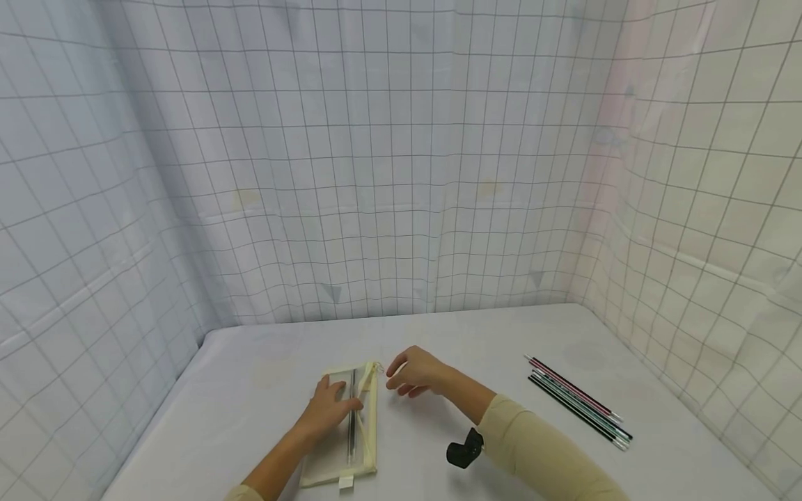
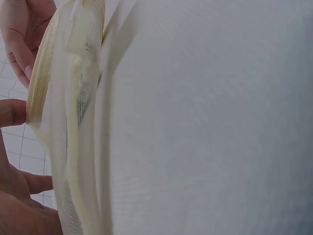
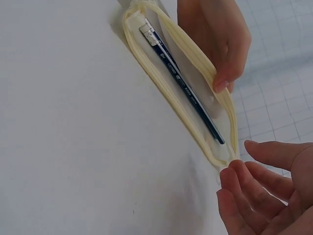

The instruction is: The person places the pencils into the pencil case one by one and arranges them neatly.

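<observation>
A cream-edged, see-through zip pencil pouch (image 1: 370, 445) lies on the table with its zip side gaping. Dark blue pencils (image 3: 183, 83) with silvery ends show inside it, lying along the opening. My left hand (image 1: 328, 410) holds the pouch near the zip edge; in the right wrist view a fingertip of the left hand (image 3: 222, 44) lies against the zip band. By the far end of the zip is my right hand (image 1: 418, 372), its fingers loosely bent and the thumb apart. Whether its fingertips touch the zip end cannot be made out.
Several pencils (image 1: 576, 400), dark, red and green, lie side by side at the table's right. A black device (image 1: 465, 449) sits under the right forearm. Gridded white cloth (image 1: 376, 174) walls the table (image 1: 250, 376) at the back and sides.
</observation>
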`<state>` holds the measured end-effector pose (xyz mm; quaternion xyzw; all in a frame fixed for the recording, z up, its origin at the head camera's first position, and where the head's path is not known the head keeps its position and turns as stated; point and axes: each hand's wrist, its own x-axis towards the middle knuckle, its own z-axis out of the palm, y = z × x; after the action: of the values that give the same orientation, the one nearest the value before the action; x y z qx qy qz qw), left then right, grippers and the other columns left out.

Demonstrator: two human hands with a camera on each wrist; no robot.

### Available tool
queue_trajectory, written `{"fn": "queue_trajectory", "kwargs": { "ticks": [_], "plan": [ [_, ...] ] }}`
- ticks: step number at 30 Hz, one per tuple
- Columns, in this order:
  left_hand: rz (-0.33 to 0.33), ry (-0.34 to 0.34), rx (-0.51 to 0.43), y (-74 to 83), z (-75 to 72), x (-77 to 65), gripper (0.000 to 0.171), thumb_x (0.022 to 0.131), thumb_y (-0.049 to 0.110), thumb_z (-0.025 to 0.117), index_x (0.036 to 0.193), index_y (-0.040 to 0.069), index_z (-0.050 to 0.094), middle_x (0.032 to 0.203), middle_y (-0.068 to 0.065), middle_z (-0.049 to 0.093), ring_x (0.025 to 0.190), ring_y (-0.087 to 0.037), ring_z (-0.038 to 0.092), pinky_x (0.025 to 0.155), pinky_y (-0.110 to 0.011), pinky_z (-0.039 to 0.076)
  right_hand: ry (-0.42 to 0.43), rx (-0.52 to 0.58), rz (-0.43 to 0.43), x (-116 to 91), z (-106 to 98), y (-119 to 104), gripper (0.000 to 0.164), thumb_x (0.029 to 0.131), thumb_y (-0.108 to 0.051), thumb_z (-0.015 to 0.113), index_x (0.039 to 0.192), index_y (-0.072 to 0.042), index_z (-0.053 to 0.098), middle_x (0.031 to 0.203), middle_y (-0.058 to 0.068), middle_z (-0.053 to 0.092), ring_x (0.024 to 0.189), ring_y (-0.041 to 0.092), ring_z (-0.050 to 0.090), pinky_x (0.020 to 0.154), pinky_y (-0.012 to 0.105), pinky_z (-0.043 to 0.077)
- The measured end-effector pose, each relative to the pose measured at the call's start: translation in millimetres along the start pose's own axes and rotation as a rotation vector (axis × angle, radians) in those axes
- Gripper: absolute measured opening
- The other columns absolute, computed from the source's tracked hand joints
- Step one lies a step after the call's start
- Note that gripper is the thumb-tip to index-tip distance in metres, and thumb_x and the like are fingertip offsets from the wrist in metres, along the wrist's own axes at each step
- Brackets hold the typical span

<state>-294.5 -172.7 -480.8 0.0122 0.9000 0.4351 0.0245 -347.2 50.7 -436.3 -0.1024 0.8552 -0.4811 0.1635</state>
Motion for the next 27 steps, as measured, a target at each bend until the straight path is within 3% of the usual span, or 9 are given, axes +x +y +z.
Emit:
{"fn": "queue_trajectory", "kwargs": {
  "ticks": [10, 27],
  "plan": [
    [0.014, -0.013, -0.024, 0.6, -1.5, -4.1, 0.082, 0.086, 0.032, 0.069, 0.148, -0.013, 0.042, 0.162, -0.04, 0.01, 0.144, -0.066, 0.011, 0.109, -0.079, 0.018, 0.016, -0.043, 0.001, -9, -25, 6, 0.023, 0.087, -0.01, 0.083, 0.107, -0.002, 0.076, 0.086, 0.003, 0.072, 0.073, 0.019, 0.071, 0.065, 0.034, 0.06],
    [0.017, -0.01, -0.031, 1.7, -1.1, -4.7, 0.081, 0.086, 0.032, 0.069, 0.148, -0.013, 0.042, 0.161, -0.041, 0.01, 0.144, -0.066, 0.011, 0.109, -0.079, 0.016, 0.049, -0.047, 0.004, -29, -68, 39, 0.026, 0.089, -0.012, 0.081, 0.112, -0.002, 0.074, 0.09, 0.003, 0.073, 0.075, 0.019, 0.07, 0.067, 0.034, 0.059]
  ]
}}
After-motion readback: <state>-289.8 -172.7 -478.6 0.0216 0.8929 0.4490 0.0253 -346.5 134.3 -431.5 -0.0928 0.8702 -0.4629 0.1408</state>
